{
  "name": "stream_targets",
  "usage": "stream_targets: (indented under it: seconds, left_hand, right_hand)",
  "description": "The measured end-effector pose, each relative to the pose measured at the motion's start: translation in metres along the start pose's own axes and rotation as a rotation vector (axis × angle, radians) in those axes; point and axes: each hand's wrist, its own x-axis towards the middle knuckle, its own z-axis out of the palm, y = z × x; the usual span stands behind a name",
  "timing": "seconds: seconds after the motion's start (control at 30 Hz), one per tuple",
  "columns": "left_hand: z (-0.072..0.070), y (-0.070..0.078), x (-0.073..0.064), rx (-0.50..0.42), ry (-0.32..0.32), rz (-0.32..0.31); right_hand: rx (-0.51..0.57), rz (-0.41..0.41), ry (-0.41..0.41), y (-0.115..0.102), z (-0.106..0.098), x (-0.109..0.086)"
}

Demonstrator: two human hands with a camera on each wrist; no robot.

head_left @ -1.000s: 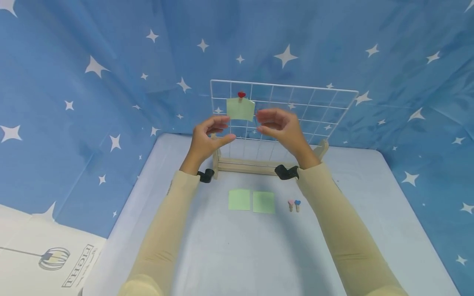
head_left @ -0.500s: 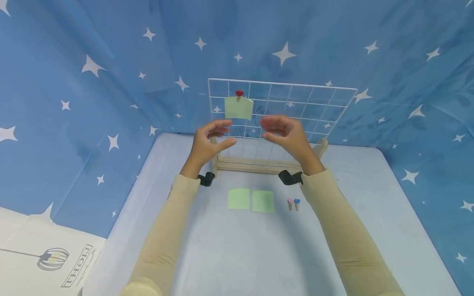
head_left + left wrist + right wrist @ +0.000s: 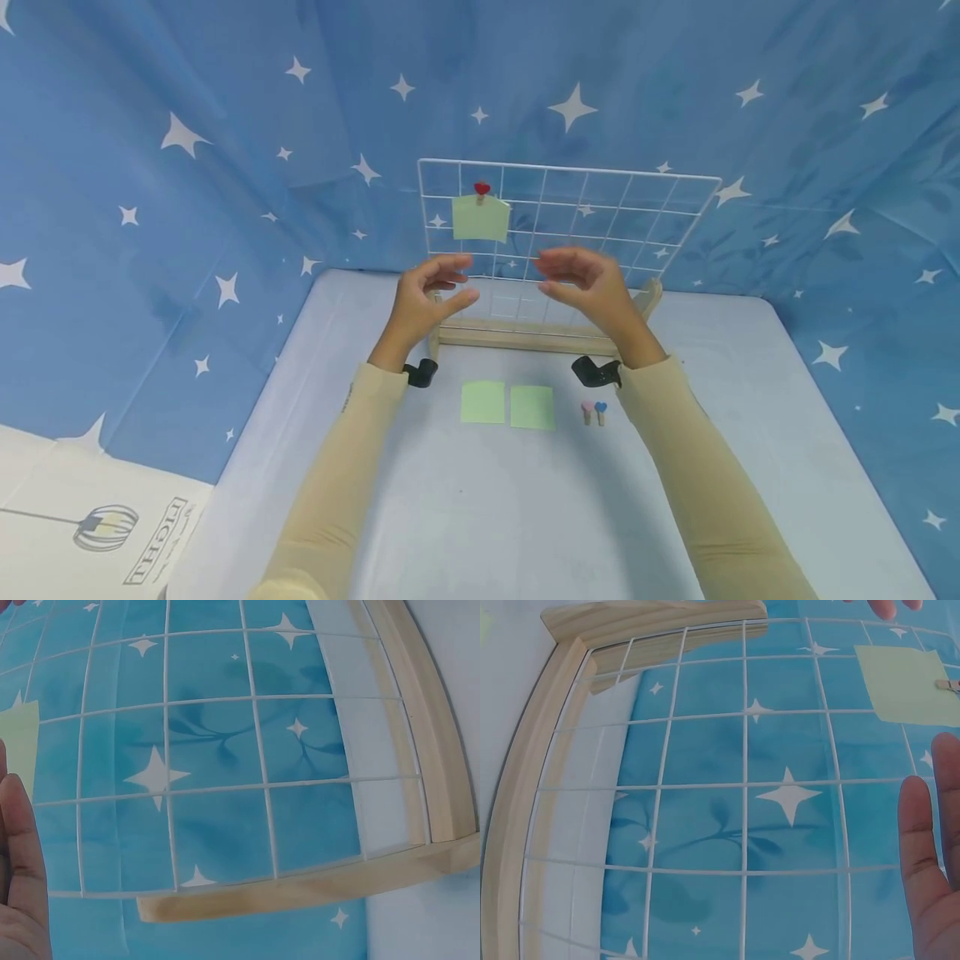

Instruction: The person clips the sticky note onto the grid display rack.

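A pale green paper note (image 3: pixel 481 218) hangs at the upper left of a white wire grid (image 3: pixel 600 242), pinned by a small clothespin with a red heart (image 3: pixel 482 189). Below and left of that note is my left hand (image 3: pixel 431 300), its fingers loosely bent with nothing between them. My right hand (image 3: pixel 588 287) faces it from below and right of the note, also holding nothing. In the right wrist view the hanging note (image 3: pixel 907 684) shows beyond the right fingers (image 3: pixel 917 825). The left wrist view catches only part of the left hand (image 3: pixel 22 862).
Two more green notes, left (image 3: pixel 483 402) and right (image 3: pixel 532 407), lie on the pale table (image 3: pixel 480 517). Beside them are a pink heart clothespin (image 3: pixel 587 412) and a blue heart clothespin (image 3: pixel 601 412). A wooden stand (image 3: pixel 525 336) supports the grid. Starry blue cloth (image 3: pixel 225 167) surrounds the table.
Both hands have moved down, away from the hanging note, and the right hand has drifted a little right. The note stays clipped on the grid.
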Motion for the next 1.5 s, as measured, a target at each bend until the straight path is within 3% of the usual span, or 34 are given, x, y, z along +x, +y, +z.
stream_targets:
  seconds: [0.6,0.87,1.2,1.5]
  left_hand:
    - [0.015,-0.015,-0.022,-0.015,-0.023,-0.063]
    - [0.019,-0.020,-0.027,-0.043,-0.028,-0.073]
    - [0.025,-0.020,-0.038,-0.054,-0.027,-0.154]
    - [0.032,-0.028,-0.040,-0.077,-0.033,-0.150]
  right_hand:
    - [-0.002,0.065,0.006,0.011,-0.007,-0.023]
    - [0.003,0.045,0.002,0.019,-0.008,-0.033]
    - [0.022,0.025,-0.017,0.030,-0.013,-0.047]
    - [0.023,0.041,-0.012,0.034,-0.018,-0.059]
